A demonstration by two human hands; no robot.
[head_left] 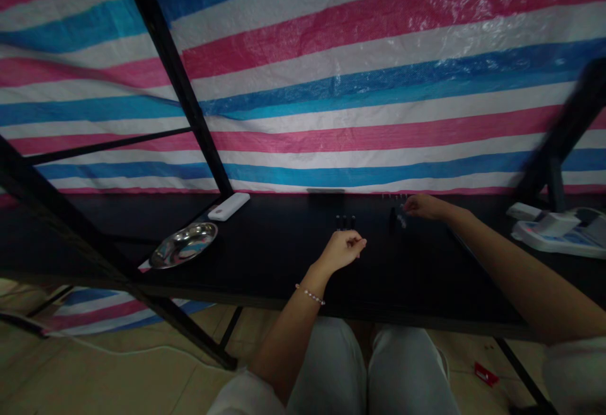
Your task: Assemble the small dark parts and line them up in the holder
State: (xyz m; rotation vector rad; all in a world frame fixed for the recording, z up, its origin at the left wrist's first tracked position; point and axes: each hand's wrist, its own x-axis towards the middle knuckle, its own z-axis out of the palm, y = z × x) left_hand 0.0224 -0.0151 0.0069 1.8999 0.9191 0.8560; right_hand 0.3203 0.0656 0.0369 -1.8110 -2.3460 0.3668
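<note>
My left hand hovers over the middle of a black table, its fingers curled into a pinch; whatever is in it is too small to make out. Just beyond it stand three small dark bottles in a row. My right hand reaches further back and to the right, fingers closed on a small clear item beside another dark bottle. A bead bracelet sits on my left wrist.
A shiny metal dish lies at the table's left, with a white flat box behind it. A white and blue device stands at the far right. Black frame bars cross the left side. A striped tarp hangs behind.
</note>
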